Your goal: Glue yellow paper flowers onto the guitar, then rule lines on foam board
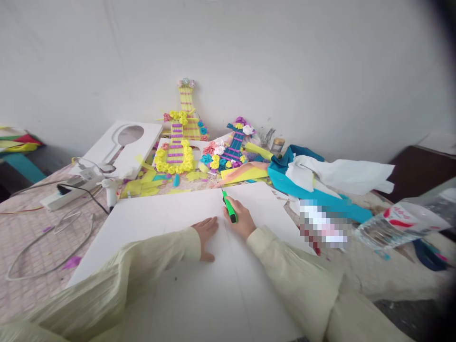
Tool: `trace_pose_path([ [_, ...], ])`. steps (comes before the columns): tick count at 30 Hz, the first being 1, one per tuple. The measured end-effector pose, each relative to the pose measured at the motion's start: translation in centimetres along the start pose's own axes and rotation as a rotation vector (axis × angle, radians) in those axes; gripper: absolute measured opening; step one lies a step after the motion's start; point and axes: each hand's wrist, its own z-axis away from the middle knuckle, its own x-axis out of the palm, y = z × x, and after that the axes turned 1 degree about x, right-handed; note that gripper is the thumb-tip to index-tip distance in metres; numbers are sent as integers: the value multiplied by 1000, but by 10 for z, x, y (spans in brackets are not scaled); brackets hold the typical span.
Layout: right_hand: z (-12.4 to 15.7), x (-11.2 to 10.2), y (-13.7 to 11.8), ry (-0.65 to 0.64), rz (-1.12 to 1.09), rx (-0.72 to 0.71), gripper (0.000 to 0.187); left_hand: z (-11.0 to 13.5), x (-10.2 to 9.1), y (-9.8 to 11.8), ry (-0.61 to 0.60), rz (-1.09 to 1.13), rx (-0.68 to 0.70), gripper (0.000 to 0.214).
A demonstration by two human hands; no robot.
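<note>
A large white board (156, 285) lies on the table in front of me. Flat on its surface rests my left hand (206, 235), fingers stretched out and holding nothing. My right hand (242, 221) is closed around a green utility knife (230, 206), whose tip points away from me near the board's far edge. A faint line runs along the board below the right hand. Just beyond the far edge lie yellow and orange paper strips (245, 173).
Decorated paper-flower pieces (174, 147) lean near the wall. To the left are a cut-out white board (142, 147), a hot glue gun (111, 190) and a power strip (71, 192). On the right lie blue crepe paper (306, 190) and a plastic bottle (406, 221).
</note>
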Motion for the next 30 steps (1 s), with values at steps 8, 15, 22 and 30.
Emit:
trace_pose_path([
  [8,5,6,7,-56,64,-53,38,0,-1,-2,-35,-6,1,105],
  [15,6,3,7,-96,89,-87,39,0,-2,0,-30,7,-5,106],
  [22,8,-5,3,-96,93,-83,38,-2,2,-5,-14,23,21,105],
  [30,17,-20,-8,-108,85,-75,37,-2,0,-3,-16,22,6,104],
])
